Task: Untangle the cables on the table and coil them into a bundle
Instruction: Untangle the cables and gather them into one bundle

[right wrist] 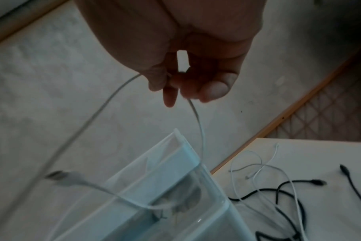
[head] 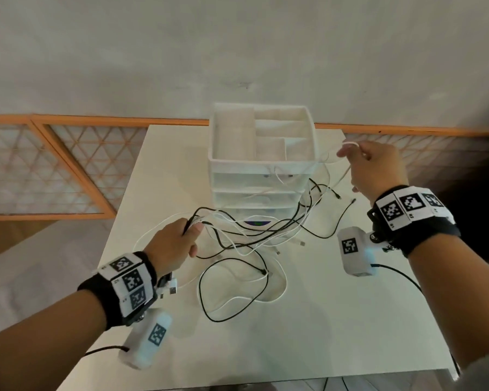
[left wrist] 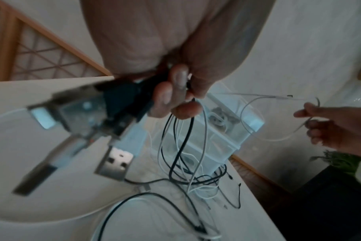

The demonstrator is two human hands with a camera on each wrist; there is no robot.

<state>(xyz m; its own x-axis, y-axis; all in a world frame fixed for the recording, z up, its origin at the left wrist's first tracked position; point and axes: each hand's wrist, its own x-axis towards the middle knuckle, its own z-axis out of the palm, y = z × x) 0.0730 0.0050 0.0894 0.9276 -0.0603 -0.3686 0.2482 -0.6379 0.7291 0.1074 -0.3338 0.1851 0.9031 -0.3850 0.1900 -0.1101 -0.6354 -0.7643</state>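
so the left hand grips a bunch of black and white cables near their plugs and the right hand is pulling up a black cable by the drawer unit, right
Not quite: the cable in the right hand is white, not black, as the right wrist view shows. The rest holds: the left hand grips a bunch of black and white cables near their plugs, beside the drawer unit.

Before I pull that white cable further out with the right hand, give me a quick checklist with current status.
1. Right hand pinches the white cable: ok.
2. Left hand grips the gathered cables: ok.
3. White cable free of the tangle: not ok, it runs back into it.
4. Cable clear of the drawer organizer: cannot tell.
5. Loose ends all on the table: ok.
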